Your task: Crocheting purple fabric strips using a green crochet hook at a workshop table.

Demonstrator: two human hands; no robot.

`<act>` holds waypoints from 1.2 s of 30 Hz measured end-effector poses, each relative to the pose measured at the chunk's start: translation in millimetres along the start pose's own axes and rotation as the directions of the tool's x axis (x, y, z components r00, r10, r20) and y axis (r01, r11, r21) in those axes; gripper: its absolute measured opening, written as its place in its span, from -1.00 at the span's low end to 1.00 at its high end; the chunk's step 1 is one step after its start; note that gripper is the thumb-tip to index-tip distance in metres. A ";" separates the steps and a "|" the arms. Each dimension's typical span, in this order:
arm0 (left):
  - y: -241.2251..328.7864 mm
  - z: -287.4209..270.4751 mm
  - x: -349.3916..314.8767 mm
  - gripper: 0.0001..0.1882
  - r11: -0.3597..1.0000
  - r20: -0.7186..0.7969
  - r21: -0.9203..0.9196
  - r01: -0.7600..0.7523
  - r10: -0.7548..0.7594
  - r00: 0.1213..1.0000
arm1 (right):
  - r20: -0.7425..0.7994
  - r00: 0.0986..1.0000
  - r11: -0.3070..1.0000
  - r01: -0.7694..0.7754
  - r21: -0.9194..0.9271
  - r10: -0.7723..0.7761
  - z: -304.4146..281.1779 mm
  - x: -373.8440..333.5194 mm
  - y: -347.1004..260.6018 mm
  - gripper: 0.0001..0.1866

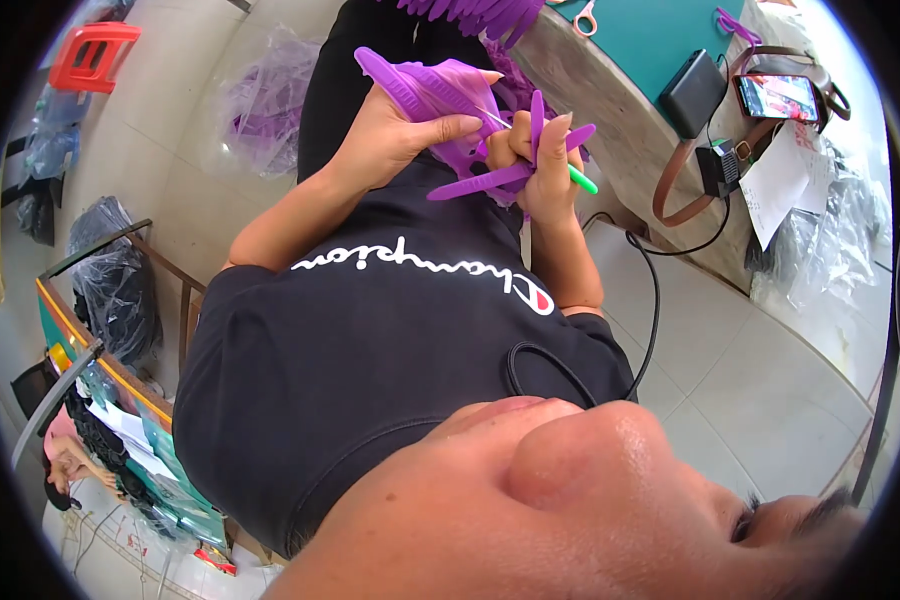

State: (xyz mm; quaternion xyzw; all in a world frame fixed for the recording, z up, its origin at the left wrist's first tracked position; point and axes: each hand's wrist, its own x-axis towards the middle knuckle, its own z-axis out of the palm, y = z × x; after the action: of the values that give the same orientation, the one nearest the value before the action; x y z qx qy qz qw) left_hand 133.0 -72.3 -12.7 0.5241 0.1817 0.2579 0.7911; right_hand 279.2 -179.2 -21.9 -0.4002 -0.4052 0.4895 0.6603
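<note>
My left hand [388, 132] pinches soft purple rubbery strips [420, 92] with ridged, rounded ends, its thumb pressed on them. Close beside it, my right hand [542, 165] is closed around a slim tool with a green handle [583, 180]. The tool's thin pale shaft reaches toward the purple material between my hands; its tip is hidden. Purple strap ends [480, 185] stick out between the fingers of my right hand. More purple material hangs beneath both hands, over my lap.
A teal-topped table [610, 70] at the upper right holds purple strips [480, 14], scissors [586, 18], a black power bank [692, 92] and a phone [780, 98]. A clear bag [270, 100] with purple pieces lies on the floor. A black cable [657, 300] trails right. Another person [65, 450] sits lower left.
</note>
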 end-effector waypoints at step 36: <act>0.4 2.3 2.9 -0.87 0.992 -0.258 -0.125 -0.020 -0.013 0.966 | 0.347 0.881 0.466 0.467 -0.751 -0.323 10.8 14.4 -11.2 -0.63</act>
State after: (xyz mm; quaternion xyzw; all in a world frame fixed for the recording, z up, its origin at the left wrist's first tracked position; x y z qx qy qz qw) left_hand 136.5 -72.1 -11.5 0.4351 0.2652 0.3364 0.7919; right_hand 275.6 -166.0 -5.7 -0.5143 -0.7156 0.1085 0.4601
